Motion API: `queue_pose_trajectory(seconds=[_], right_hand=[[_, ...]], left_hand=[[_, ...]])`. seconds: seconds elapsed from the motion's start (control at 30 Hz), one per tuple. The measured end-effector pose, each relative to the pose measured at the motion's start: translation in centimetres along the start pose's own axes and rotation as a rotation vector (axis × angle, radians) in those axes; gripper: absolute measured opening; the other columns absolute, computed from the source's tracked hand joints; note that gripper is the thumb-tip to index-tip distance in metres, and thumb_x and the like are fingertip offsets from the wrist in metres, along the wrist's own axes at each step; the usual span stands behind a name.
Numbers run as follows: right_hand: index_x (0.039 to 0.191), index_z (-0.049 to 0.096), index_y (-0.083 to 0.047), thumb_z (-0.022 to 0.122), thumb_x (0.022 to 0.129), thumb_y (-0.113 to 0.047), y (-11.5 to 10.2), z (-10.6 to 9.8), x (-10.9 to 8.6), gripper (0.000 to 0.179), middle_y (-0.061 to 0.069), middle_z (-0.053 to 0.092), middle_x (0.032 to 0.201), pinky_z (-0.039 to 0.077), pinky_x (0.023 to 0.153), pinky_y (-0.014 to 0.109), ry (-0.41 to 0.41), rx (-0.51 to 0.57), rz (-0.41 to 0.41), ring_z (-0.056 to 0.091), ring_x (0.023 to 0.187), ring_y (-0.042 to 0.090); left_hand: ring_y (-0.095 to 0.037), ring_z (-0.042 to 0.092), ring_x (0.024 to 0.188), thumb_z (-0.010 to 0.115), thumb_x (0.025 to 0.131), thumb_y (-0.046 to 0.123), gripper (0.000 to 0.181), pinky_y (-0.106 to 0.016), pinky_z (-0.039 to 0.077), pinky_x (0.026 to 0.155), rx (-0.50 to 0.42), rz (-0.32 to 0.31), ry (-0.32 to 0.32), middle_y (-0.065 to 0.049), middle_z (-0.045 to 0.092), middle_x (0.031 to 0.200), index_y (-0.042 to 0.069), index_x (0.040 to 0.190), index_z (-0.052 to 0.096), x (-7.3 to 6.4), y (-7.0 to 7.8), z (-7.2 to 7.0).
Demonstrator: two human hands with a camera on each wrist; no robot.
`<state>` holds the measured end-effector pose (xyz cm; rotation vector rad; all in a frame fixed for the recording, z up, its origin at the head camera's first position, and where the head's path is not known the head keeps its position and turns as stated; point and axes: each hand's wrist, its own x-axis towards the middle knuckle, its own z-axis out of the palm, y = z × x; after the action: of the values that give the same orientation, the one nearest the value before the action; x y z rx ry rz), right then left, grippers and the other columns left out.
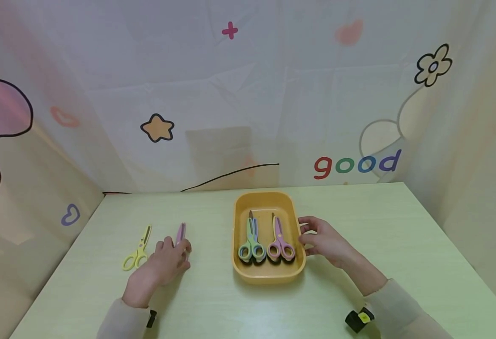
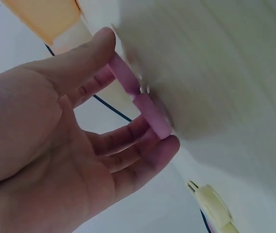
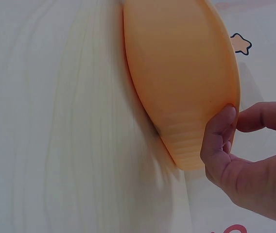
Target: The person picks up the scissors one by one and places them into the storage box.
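My left hand grips the handles of pink-purple scissors, thumb at one side and fingers at the other. Their blade end points away from me in the head view, and the hand covers most of the handles. Yellow scissors lie on the table just left of that hand. At the right side of a yellow-orange tray, my right hand holds the rim between thumb and fingers. Inside the tray lie green and blue scissors on the left and pink-purple scissors on the right, handles toward me.
The pale wood-grain table ends at the back against a printed white curtain, which also hangs along both sides. Black handle loops show under the scissors in the tray. A dark wrist device sits at my right sleeve.
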<state>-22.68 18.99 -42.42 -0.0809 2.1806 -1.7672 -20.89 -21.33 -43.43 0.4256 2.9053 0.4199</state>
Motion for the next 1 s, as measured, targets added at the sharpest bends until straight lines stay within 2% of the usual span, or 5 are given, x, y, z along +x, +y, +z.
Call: queue_pose_trajectory(seconds=[0.23,0.6,1.0], right_hand=[[0.149,0.036,0.009,0.058,0.096,0.001,-0.2,0.1,-0.1,0.058,0.026,0.044,0.126,0.062,0.076,0.037,0.005,-0.002,0.001,0.057,0.101,0.033],[0.149,0.036,0.009,0.058,0.096,0.0,-0.1,0.1,-0.1,0.057,0.025,0.044,0.126,0.062,0.077,0.037,0.007,-0.004,0.002,0.057,0.101,0.033],[0.149,0.036,0.008,0.058,0.097,-0.001,0.0,0.0,0.0,0.057,0.025,0.045,0.127,0.062,0.078,0.038,0.006,-0.011,0.001,0.058,0.102,0.032]], left_hand=[[-0.036,0.045,0.091,0.071,0.098,0.017,0.015,-0.05,0.049,0.071,-0.004,0.009,0.048,-0.019,0.045,0.099,0.015,0.103,0.057,0.3,0.3,-0.2],[-0.038,0.048,0.091,0.067,0.1,0.016,0.009,-0.051,0.049,0.072,-0.06,0.023,0.114,-0.021,0.051,0.101,0.015,0.108,0.063,0.6,1.7,-0.7],[-0.039,0.046,0.088,0.07,0.097,0.015,0.014,-0.049,0.047,0.066,-0.041,0.021,0.227,-0.025,0.049,0.098,0.011,0.106,0.061,0.7,4.1,-0.8]])
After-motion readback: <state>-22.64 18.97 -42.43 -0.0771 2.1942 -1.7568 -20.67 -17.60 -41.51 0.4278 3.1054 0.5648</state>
